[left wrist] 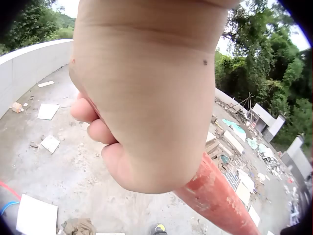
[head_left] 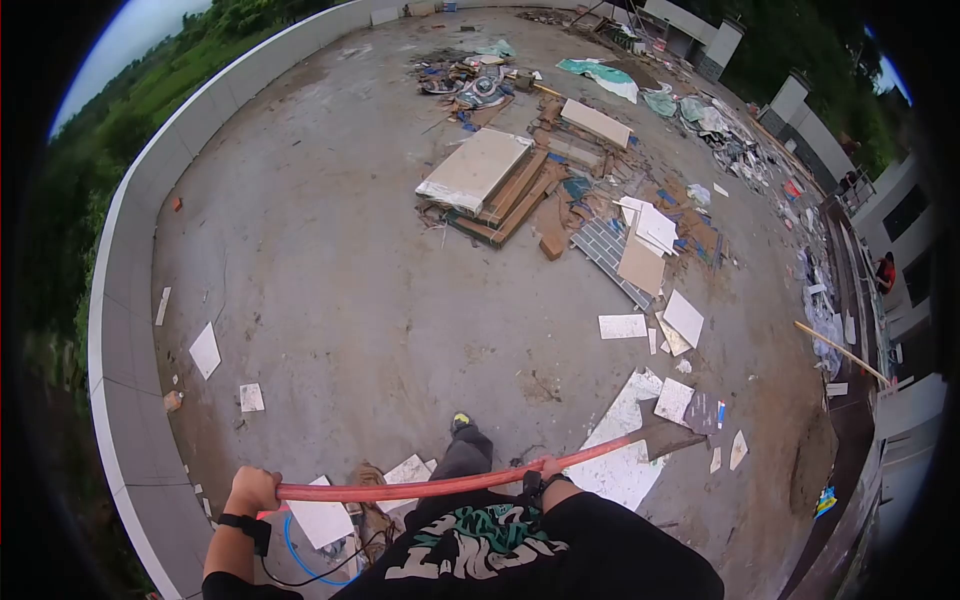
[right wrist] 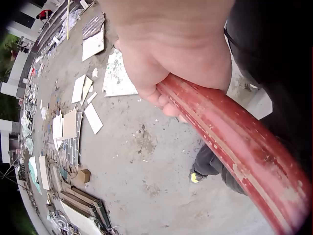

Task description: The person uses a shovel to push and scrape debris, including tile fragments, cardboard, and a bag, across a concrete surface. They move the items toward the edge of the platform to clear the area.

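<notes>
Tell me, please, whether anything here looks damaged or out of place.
Yes: the red pole looks worn, with pale patches along it. White panels lie scattered at differing angles on the floor, and the large white sheet is speckled with dark marks.

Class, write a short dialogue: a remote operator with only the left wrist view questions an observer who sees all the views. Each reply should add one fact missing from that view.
Operator: I see the left hand gripping a red pole. Where is the right hand?
Observer: It grips the same red pole; the right wrist view shows its fingers wrapped around it.
Operator: Is anyone else on the site?
Observer: Yes, a person in red is near the right edge of the head view.
</notes>
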{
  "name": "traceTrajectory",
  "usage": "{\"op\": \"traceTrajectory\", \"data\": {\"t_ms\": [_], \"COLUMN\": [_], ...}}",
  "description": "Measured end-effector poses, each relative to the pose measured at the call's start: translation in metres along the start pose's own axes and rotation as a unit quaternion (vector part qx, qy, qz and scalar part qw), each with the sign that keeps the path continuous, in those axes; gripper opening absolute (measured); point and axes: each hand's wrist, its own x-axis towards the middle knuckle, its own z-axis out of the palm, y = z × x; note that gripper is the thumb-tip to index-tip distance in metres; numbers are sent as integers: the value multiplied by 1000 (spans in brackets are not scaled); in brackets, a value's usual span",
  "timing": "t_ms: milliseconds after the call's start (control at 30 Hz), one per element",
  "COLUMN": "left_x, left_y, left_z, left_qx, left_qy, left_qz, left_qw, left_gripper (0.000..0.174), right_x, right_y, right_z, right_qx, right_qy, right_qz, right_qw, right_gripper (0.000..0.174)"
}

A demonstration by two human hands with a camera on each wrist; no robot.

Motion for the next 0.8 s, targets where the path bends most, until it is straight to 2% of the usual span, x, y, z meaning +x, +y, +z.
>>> {"op": "traceTrajectory", "data": {"t_ms": [67, 133, 233, 333, 400, 433, 467, 500, 567, 600, 633, 700, 800], "left_x": [53, 87, 135, 197, 242, 266, 305, 324, 356, 363, 377, 392, 428], "left_y": [-40, -81, -145, -200, -226, -233, -251, -275, -307, -320, -334, -358, -401], "left_z": [-44, -106, -192, -250, -272, -278, -300, -316, -325, -328, -338, -363, -364], "left_qx": [-13, -8, 9, 11, 6, -3, -11, -3, -48, -54, -61, -79, -107], "left_qy": [18, 17, 24, 43, 43, 69, 74, 98, 31, 19, 17, -46, -20], "left_qz": [-9, -19, -41, -75, -93, -101, -114, -120, -143, -153, -163, -177, -201], "left_qw": [1000, 1000, 999, 996, 995, 992, 991, 988, 988, 987, 985, 980, 974], "left_gripper": [23, 23, 23, 22, 21, 20, 20, 19, 18, 18, 18, 19, 16], "right_x": [33, 27, 31, 58, 85, 95, 122, 135, 168, 174, 177, 183, 185], "right_y": [-31, -64, -99, -128, -140, -148, -158, -162, -160, -161, -161, -161, -156], "right_z": [88, 189, 329, 467, 540, 579, 649, 682, 743, 766, 789, 848, 943], "right_qx": [-15, -26, 46, 30, 37, 27, 18, 13, -30, -29, -34, -94, -98], "right_qy": [-6, -20, -64, -70, -90, -97, -98, -99, -18, -37, -32, -14, 10], "right_qz": [-35, 1, 24, 29, 37, 40, 67, 80, 70, 107, 108, 93, 76], "right_qw": [999, 999, 997, 997, 995, 994, 993, 992, 997, 993, 993, 991, 992], "right_gripper": [15, 16, 15, 13, 12, 12, 12, 14, 14, 13, 13, 11, 10]}}
